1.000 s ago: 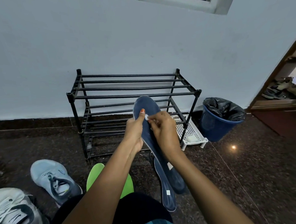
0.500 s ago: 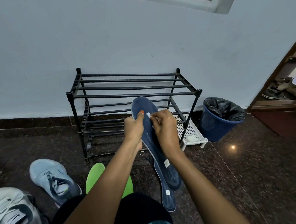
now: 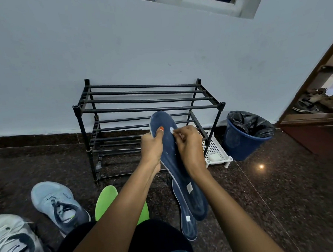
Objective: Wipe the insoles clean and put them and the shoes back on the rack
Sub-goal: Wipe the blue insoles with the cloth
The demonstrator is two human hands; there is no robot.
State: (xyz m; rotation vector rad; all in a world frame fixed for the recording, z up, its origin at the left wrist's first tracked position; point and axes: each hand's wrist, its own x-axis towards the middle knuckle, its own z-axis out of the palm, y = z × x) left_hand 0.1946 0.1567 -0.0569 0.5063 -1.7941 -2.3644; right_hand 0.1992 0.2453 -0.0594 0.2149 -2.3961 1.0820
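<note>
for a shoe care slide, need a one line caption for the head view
Left hand holds a blue insole while the right hand pinches a small white wad against it.

A pale blue wall (image 3: 157,49) meets a dark speckled stone floor (image 3: 291,206), a white window frame (image 3: 238,8) at its top. A blue bin (image 3: 240,145) with a black liner (image 3: 252,122) stands against the wall near a brown wooden doorway (image 3: 311,79); a small bright glint (image 3: 261,166) shows on the floor.
</note>
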